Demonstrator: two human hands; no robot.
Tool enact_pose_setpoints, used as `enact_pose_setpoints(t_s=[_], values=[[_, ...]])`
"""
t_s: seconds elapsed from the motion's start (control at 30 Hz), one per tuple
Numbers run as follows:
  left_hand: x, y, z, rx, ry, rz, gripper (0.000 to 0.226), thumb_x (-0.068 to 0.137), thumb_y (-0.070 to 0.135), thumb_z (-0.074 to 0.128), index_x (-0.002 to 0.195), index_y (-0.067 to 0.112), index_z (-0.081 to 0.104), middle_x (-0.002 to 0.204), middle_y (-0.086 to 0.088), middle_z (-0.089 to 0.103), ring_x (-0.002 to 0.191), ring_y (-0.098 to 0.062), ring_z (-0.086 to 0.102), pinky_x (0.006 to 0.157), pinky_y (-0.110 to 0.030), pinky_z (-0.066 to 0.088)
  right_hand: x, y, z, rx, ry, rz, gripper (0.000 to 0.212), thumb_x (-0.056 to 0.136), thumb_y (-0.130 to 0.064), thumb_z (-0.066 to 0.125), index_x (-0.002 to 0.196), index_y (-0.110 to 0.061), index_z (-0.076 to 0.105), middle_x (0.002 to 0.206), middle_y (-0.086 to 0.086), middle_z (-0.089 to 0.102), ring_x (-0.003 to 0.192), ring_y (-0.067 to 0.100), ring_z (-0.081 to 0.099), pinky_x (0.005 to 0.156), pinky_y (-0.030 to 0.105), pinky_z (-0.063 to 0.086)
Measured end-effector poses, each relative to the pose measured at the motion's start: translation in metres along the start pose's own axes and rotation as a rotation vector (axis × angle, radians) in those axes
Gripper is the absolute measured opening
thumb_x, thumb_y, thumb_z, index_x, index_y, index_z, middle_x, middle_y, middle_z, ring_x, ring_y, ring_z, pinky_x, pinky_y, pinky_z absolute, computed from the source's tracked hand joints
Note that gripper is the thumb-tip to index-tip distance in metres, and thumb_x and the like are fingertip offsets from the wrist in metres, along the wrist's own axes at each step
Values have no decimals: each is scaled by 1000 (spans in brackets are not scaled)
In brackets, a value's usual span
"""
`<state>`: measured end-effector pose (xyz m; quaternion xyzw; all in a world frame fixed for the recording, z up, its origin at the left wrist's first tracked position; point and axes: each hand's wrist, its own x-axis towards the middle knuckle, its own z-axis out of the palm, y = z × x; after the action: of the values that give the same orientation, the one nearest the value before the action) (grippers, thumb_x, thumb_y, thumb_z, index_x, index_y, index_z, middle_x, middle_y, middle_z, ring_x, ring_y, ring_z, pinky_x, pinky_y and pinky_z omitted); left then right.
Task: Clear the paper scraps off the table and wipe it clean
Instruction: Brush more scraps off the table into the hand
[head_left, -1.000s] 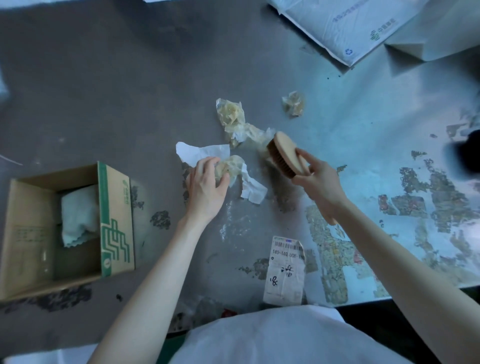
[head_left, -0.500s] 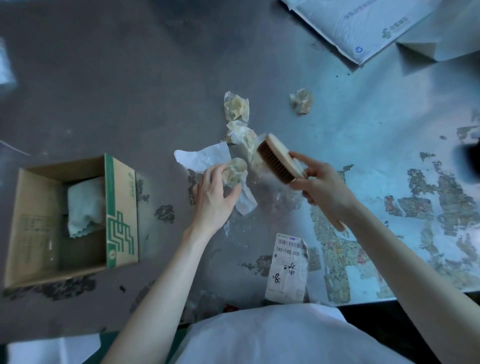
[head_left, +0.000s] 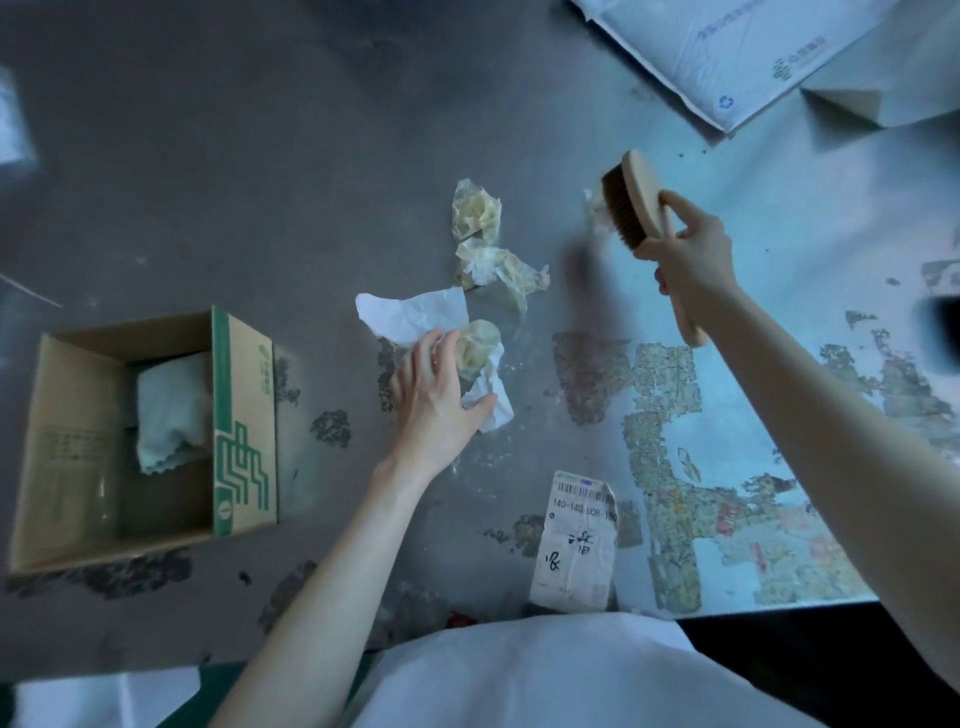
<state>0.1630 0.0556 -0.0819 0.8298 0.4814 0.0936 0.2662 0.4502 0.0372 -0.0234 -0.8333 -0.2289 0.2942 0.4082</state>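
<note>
My right hand (head_left: 685, 254) grips a wooden brush (head_left: 636, 200) by its handle, bristles facing left, against a small crumpled scrap (head_left: 593, 208) at the far right of the mess. My left hand (head_left: 441, 400) rests on a pile of scraps: a white torn sheet (head_left: 410, 314) and a yellowish crumpled wad (head_left: 478, 345), fingers curled around them. Two more yellowish crumpled scraps (head_left: 475, 210) (head_left: 498, 267) lie just beyond on the grey worn table (head_left: 260, 182).
An open cardboard box (head_left: 244, 421) with green print stands at the left, a pale cloth (head_left: 169, 410) inside. A barcode label (head_left: 576, 540) lies near the front edge. White mailer bags (head_left: 727, 57) lie at the far right corner. Old sticker residue (head_left: 665, 467) covers the table's right side.
My right hand has carried the brush up and to the right, from beside the central pile to the far small scrap. My left hand stays on the pile of scraps.
</note>
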Motion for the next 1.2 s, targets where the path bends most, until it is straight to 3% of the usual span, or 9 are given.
enact_pose_setpoints(t_s=[0.13, 0.3, 0.37, 0.77, 1.2], values=[[3, -2, 0, 40, 0, -5, 78, 79, 38, 69, 142, 15, 29, 148, -6, 27, 135, -27, 24, 107, -44, 18, 16, -5, 4, -79, 24, 9, 72, 74, -6, 61, 142, -26, 44, 124, 17, 60, 61, 17, 51, 43, 24, 42], [7, -4, 1, 49, -8, -7, 78, 78, 39, 68, 142, 16, 29, 148, -6, 26, 136, -26, 23, 107, -47, 19, 22, -3, 11, -147, -23, 65, 73, 77, -5, 58, 145, -23, 39, 125, 19, 58, 69, 27, 54, 43, 27, 41], [7, -4, 2, 53, -8, -7, 78, 79, 39, 68, 142, 16, 28, 149, -7, 26, 136, -27, 23, 107, -47, 19, 17, -1, 14, -153, -54, 57, 72, 77, -5, 57, 145, -24, 39, 123, 19, 59, 61, 23, 53, 42, 26, 41], [1, -7, 5, 13, 27, 8, 79, 77, 35, 71, 142, 17, 29, 146, -6, 30, 135, -26, 27, 106, -47, 20, -50, 21, 27, -153, -401, 6, 68, 79, -3, 62, 141, -26, 46, 70, 0, 56, 47, 15, 47, 41, 23, 41], [-11, -19, 10, -33, 116, 42, 79, 73, 24, 76, 138, 14, 34, 138, -6, 39, 127, -21, 35, 99, -36, 23, -103, 53, 29, -31, -583, 32, 68, 76, -6, 65, 135, -35, 50, 56, -9, 56, 44, 12, 47, 40, 24, 40]])
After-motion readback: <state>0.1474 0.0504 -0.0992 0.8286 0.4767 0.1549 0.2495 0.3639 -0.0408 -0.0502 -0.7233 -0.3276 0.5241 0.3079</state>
